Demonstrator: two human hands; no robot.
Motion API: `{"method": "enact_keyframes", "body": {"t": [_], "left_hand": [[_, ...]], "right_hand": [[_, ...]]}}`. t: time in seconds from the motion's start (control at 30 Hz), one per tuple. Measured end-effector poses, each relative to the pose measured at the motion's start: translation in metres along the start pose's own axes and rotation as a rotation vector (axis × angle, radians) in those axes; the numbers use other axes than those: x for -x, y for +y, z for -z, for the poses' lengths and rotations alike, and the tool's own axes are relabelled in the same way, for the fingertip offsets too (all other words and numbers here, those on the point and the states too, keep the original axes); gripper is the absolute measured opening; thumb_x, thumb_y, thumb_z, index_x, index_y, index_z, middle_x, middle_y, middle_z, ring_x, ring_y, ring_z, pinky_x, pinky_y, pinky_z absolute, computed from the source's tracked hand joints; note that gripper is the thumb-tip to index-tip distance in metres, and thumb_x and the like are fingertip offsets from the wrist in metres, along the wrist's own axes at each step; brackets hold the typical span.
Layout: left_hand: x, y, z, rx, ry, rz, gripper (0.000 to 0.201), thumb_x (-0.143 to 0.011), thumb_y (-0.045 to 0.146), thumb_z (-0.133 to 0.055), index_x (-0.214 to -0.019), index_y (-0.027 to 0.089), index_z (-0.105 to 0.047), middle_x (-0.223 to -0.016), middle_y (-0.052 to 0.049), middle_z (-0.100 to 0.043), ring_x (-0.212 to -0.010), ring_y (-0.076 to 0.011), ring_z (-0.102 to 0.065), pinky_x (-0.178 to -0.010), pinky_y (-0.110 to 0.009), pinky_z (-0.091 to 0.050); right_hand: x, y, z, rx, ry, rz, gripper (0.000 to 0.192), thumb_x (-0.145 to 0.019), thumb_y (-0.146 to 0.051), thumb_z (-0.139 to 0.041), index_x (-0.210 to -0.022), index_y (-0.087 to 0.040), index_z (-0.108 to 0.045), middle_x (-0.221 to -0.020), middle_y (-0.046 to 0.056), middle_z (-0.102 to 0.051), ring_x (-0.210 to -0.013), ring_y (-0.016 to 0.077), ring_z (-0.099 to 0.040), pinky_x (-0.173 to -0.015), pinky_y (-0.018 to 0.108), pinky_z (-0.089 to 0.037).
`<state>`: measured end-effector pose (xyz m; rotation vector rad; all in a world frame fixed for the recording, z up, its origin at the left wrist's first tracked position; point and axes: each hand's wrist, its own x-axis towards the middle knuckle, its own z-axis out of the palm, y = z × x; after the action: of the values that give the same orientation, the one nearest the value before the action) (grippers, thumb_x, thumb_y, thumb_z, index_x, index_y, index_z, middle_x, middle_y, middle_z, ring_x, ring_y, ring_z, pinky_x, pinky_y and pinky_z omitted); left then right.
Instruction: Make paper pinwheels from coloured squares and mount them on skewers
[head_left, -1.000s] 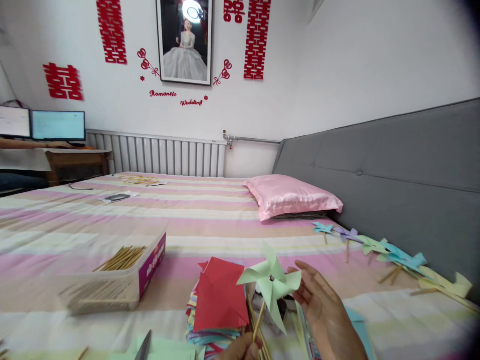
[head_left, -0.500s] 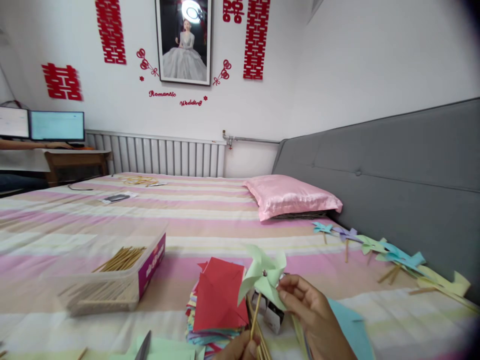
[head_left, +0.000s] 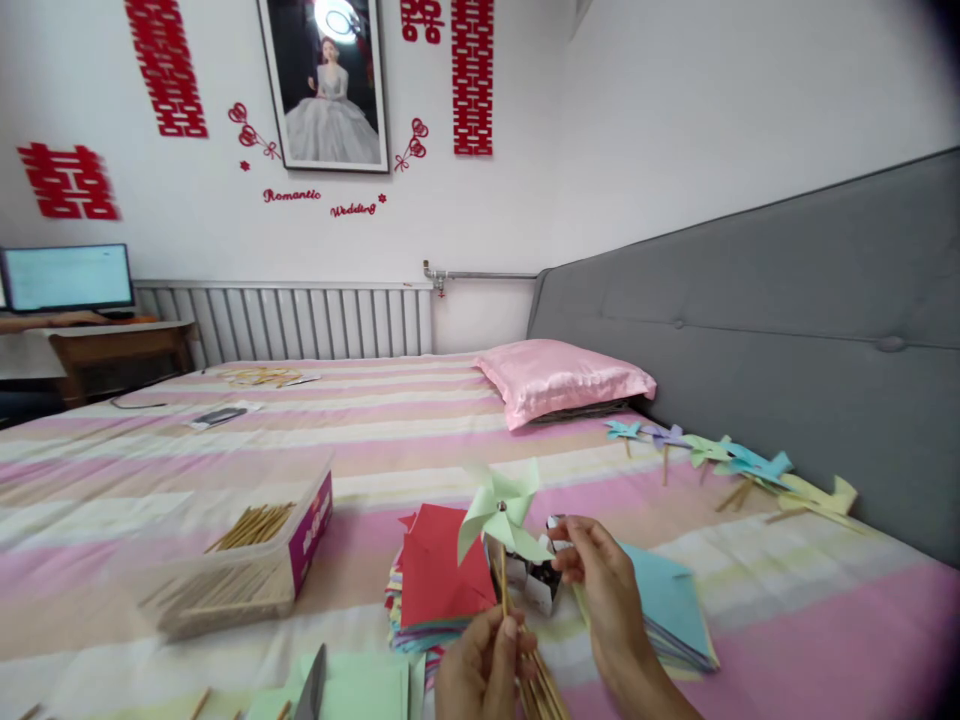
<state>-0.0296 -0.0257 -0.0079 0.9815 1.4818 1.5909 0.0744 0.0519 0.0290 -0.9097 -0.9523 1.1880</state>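
Observation:
A pale green paper pinwheel (head_left: 501, 508) on a thin wooden stick stands upright in front of me, with a small round pin at its centre. My left hand (head_left: 484, 665) pinches the stick below the blades. Just right of the pinwheel is my right hand (head_left: 607, 590), its fingers bent and apart near a blade tip, holding nothing that I can see. Behind the pinwheel sits a small box (head_left: 541, 585) with dark contents, partly hidden. A stack of cut paper topped by a red sheet (head_left: 442, 570) lies to the left, and loose sticks (head_left: 544, 690) lie below.
A clear plastic box (head_left: 225, 600) of wooden sticks stands at left. Scissors (head_left: 311, 685) rest on green paper (head_left: 367, 685) at the front. Blue sheets (head_left: 671, 605) lie at right. Several finished pinwheels (head_left: 754, 462) line the grey headboard (head_left: 750, 270), beyond a pink pillow (head_left: 566, 380).
The view has turned right and tilted. My right hand has come off the pinwheel blade it was touching. My left hand has risen further into view, still on the stick.

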Motion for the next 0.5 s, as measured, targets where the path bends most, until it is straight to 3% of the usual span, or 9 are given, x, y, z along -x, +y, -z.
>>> {"method": "enact_keyframes", "body": {"t": [0.1, 0.23, 0.37, 0.5], "left_hand": [[0.002, 0.002, -0.003, 0.007, -0.014, -0.063, 0.042, -0.072, 0.050, -0.053, -0.083, 0.011, -0.064, -0.066, -0.009, -0.071, -0.056, -0.0175, -0.064, -0.050, -0.023, -0.045], [0.006, 0.001, -0.008, -0.044, -0.073, -0.191, 0.043, -0.076, 0.049, -0.048, -0.086, 0.010, -0.065, -0.073, -0.012, -0.072, -0.065, -0.0215, -0.066, -0.055, -0.026, -0.049], [0.018, -0.001, -0.011, -0.139, -0.096, -0.304, 0.044, -0.076, 0.051, -0.046, -0.084, 0.014, -0.068, -0.071, -0.009, -0.073, -0.065, -0.0214, -0.066, -0.060, -0.026, -0.049], [0.032, -0.008, -0.009, -0.257, -0.089, -0.362, 0.039, -0.077, 0.048, -0.045, -0.085, 0.018, -0.067, -0.067, -0.007, -0.073, -0.059, -0.0206, -0.066, -0.055, -0.024, -0.047]], "right_hand": [[0.021, -0.004, -0.002, 0.014, 0.047, 0.089, 0.029, -0.070, -0.048, -0.060, -0.070, -0.020, -0.060, -0.061, -0.004, -0.059, -0.044, 0.0106, -0.045, -0.045, 0.022, -0.034], [0.058, -0.007, -0.004, 0.168, -0.072, 0.245, 0.027, -0.073, -0.046, -0.057, -0.072, -0.020, -0.064, -0.061, 0.000, -0.061, -0.056, 0.0174, -0.053, -0.054, 0.025, -0.040], [0.079, 0.002, -0.003, 0.304, 0.024, 0.435, 0.029, -0.072, -0.046, -0.057, -0.082, -0.021, -0.068, -0.072, 0.006, -0.065, -0.060, 0.0196, -0.054, -0.056, 0.028, -0.043], [0.086, 0.011, 0.004, 0.331, 0.073, 0.483, 0.026, -0.072, -0.046, -0.058, -0.068, -0.023, -0.070, -0.065, 0.007, -0.062, -0.061, 0.0218, -0.056, -0.059, 0.030, -0.044]]}}
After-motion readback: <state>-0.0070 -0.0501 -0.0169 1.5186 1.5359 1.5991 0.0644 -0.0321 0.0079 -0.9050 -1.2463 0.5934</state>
